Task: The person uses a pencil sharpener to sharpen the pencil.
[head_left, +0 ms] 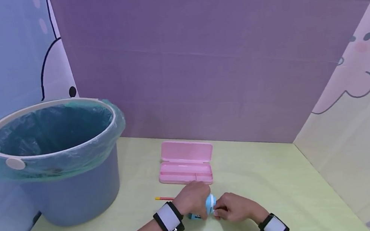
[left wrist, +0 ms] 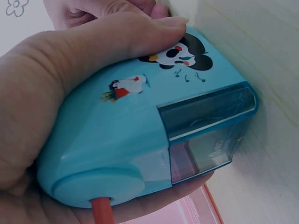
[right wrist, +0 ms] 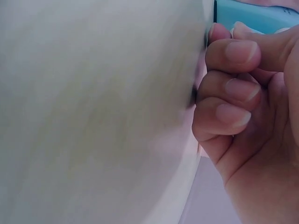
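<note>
My left hand grips a light blue pencil sharpener with panda pictures and a dark, see-through shavings drawer. The thumb lies across its printed face. A red pencil sticks into the round opening at one end; in the head view its yellow tip points left, and the rest runs behind the left hand. At the sharpener's opposite end, my right hand has its fingers curled, thumb and forefinger pinching the crank handle, which the fingers mostly hide.
Just beyond the hands, an open pink pencil case lies on the pale yellow-green table. On the left stands a large blue bucket lined with a greenish plastic bag. A purple panel rises along the back.
</note>
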`<move>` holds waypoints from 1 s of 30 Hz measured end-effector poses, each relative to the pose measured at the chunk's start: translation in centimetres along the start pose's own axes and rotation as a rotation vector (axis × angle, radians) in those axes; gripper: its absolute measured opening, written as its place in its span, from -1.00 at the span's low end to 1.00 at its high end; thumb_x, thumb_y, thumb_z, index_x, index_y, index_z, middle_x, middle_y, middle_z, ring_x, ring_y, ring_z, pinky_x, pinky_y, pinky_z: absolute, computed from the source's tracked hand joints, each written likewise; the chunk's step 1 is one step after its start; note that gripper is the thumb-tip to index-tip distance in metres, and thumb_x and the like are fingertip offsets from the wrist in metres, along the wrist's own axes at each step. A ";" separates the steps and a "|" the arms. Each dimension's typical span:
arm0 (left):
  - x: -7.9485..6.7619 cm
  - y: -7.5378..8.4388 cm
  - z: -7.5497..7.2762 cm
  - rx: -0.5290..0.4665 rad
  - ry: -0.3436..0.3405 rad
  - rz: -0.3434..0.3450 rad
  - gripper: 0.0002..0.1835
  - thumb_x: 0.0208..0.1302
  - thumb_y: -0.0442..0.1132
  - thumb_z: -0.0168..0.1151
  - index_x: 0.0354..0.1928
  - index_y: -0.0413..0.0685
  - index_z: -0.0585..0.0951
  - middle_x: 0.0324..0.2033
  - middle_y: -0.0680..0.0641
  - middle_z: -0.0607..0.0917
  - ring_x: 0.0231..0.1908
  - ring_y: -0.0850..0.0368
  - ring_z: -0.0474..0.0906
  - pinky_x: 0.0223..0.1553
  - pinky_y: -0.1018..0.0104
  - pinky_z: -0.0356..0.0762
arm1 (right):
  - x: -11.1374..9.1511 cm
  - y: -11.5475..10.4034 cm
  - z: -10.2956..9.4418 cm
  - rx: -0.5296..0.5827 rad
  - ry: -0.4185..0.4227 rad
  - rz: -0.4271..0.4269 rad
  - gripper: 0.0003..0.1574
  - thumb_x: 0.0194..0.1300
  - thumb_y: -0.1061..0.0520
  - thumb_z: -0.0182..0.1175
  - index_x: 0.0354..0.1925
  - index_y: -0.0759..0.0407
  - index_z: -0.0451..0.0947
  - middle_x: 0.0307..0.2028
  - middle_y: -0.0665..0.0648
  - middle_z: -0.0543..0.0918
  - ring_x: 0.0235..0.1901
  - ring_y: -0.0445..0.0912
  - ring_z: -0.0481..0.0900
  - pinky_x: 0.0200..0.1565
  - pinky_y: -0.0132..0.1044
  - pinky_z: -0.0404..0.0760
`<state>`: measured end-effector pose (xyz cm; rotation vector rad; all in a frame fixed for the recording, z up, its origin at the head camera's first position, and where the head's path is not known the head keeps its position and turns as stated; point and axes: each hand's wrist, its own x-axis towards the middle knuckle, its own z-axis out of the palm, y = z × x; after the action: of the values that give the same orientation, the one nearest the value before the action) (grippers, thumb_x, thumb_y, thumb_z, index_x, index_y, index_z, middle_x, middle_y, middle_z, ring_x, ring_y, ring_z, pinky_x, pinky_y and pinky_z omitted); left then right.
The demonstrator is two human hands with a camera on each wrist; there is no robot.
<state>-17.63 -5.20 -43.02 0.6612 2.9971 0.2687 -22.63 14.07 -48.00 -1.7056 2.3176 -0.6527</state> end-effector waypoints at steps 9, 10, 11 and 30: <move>0.0 0.0 0.3 0.052 0.025 0.034 -0.55 -0.38 -0.04 0.64 -0.61 0.06 0.47 -0.67 0.17 0.39 -0.61 0.27 0.34 -0.57 0.45 0.28 | -0.3 -0.4 0.0 0.044 -0.017 0.012 -0.66 0.44 0.19 0.07 -0.51 0.08 0.57 -0.63 -0.29 0.31 -0.64 -0.49 0.19 -0.54 -0.65 0.21; 0.1 0.0 0.3 0.059 0.026 0.038 -0.55 -0.38 -0.03 0.64 -0.61 0.06 0.47 -0.67 0.17 0.38 -0.61 0.27 0.34 -0.57 0.45 0.28 | -0.3 -0.4 -0.1 0.060 -0.022 0.014 -0.66 0.45 0.19 0.07 -0.50 0.08 0.57 -0.64 -0.28 0.31 -0.64 -0.49 0.19 -0.54 -0.64 0.22; 0.1 0.0 0.4 0.062 0.027 0.038 -0.55 -0.38 -0.02 0.64 -0.62 0.07 0.47 -0.67 0.18 0.38 -0.61 0.27 0.33 -0.56 0.45 0.28 | -0.4 -0.5 -0.1 0.074 -0.028 0.017 -0.66 0.45 0.19 0.06 -0.50 0.08 0.57 -0.64 -0.28 0.31 -0.64 -0.49 0.19 -0.54 -0.63 0.22; 0.2 -0.1 0.2 0.038 0.020 0.014 -0.55 -0.38 -0.04 0.65 -0.59 0.07 0.48 -0.68 0.17 0.40 -0.60 0.24 0.35 -0.52 0.42 0.29 | -1.0 -1.1 0.0 0.362 -0.087 0.062 -0.61 0.51 0.14 0.01 -0.49 0.21 0.48 -0.66 -0.15 0.28 -0.65 -0.41 0.19 -0.52 -0.56 0.21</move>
<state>-17.80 -5.21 -43.26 0.6878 3.0243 0.2213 -21.39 14.76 -47.58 -1.4617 2.0327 -0.9018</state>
